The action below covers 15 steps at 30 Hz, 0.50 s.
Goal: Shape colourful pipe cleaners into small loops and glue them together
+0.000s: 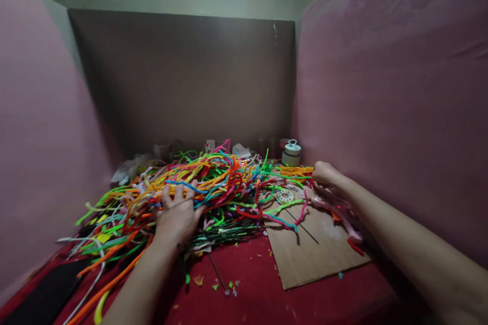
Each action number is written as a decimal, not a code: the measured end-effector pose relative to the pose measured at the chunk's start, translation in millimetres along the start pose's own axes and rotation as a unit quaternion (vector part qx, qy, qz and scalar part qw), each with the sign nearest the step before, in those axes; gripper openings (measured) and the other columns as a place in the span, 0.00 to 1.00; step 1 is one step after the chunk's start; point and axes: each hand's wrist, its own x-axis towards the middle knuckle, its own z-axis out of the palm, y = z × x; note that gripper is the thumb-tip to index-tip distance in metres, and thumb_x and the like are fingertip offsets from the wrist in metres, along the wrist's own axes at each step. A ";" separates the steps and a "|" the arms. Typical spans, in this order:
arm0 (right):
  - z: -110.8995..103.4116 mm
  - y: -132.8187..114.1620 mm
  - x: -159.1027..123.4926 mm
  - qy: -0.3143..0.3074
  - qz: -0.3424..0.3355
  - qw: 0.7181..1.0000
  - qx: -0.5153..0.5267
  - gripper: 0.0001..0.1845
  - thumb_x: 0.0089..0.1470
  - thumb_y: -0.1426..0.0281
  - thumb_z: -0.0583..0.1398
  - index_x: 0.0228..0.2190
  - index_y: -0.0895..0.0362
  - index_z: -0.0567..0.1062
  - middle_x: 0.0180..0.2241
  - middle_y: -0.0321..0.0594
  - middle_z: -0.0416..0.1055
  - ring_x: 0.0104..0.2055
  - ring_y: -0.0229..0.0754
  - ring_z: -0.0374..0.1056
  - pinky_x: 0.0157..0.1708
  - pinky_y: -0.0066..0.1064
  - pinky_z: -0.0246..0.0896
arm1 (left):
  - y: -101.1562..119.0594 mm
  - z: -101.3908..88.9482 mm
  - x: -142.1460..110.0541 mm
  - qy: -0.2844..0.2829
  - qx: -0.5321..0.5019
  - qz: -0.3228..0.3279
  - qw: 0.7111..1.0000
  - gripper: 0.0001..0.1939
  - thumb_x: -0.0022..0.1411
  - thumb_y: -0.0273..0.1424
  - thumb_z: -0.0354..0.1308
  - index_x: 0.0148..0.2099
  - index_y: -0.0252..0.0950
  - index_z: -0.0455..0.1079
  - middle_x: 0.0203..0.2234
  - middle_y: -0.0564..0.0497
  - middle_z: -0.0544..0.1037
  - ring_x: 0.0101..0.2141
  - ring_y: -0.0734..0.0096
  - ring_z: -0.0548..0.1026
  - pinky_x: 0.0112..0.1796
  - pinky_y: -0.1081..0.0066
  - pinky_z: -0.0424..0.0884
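A big tangled heap of coloured pipe cleaners (213, 172) covers the left and middle of the table. My left hand (178, 216) lies on its front side, open, fingers spread over the strands. At the right, my right hand (324, 173) is closed in a fist. A green pipe cleaner (293, 176) stretches from the heap to that fist; its end is hidden by the fingers. Orange pipe cleaners (295, 170) lie just left of this hand. Below my right forearm rests a pink glue gun (345, 216) with a small red light, on a brown board (316, 259).
A white perforated disc (284, 196) and loose strands lie on the board. Behind stands a pale lidded container (292, 153) with a ring on top. Thin dark stems (229, 233) lie before the heap, scraps on the red cloth (244, 289). Pink walls (400, 111) enclose both sides.
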 end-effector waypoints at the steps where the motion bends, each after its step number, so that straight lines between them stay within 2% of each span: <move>1: 5.5 -1.1 0.9 0.002 -0.001 1.000 -0.011 0.09 0.39 0.78 0.58 0.26 0.67 0.78 0.22 0.54 0.73 0.26 0.47 0.72 0.25 0.29 0.61 | -0.2 0.8 0.0 0.003 0.004 -0.002 1.000 0.29 0.59 0.42 0.48 0.62 0.43 0.53 0.54 0.42 0.61 0.57 0.42 0.45 0.48 0.42 0.54; 4: 14.4 -10.1 3.4 0.019 -0.009 0.999 -0.034 0.16 0.40 0.77 0.59 0.35 0.65 0.77 0.34 0.58 0.74 0.38 0.50 0.72 0.30 0.29 0.62 | -1.1 4.2 0.5 0.003 0.011 -0.006 1.000 0.29 0.60 0.42 0.46 0.62 0.44 0.51 0.55 0.42 0.60 0.57 0.43 0.45 0.47 0.43 0.55; 6: 15.0 -16.1 4.8 0.027 -0.014 0.999 -0.045 0.18 0.40 0.77 0.60 0.38 0.64 0.76 0.38 0.60 0.73 0.41 0.51 0.70 0.33 0.29 0.62 | -1.8 6.6 1.0 0.002 0.011 -0.007 1.000 0.29 0.60 0.42 0.45 0.62 0.43 0.50 0.55 0.42 0.60 0.58 0.43 0.45 0.47 0.46 0.56; 10: 12.8 -19.4 5.0 0.023 -0.022 0.998 -0.051 0.19 0.39 0.76 0.61 0.38 0.64 0.76 0.39 0.60 0.72 0.41 0.52 0.70 0.33 0.30 0.63 | -3.0 9.2 1.2 0.017 0.011 -0.003 1.000 0.29 0.60 0.42 0.45 0.62 0.42 0.51 0.53 0.42 0.62 0.58 0.45 0.45 0.47 0.50 0.57; 15: 15.8 -14.6 2.5 0.021 -0.018 0.999 -0.029 0.18 0.35 0.76 0.64 0.34 0.63 0.78 0.36 0.58 0.74 0.39 0.52 0.71 0.32 0.31 0.63 | -3.9 8.0 0.9 0.013 0.000 0.009 1.000 0.29 0.60 0.42 0.44 0.62 0.43 0.51 0.54 0.42 0.60 0.57 0.43 0.45 0.46 0.49 0.59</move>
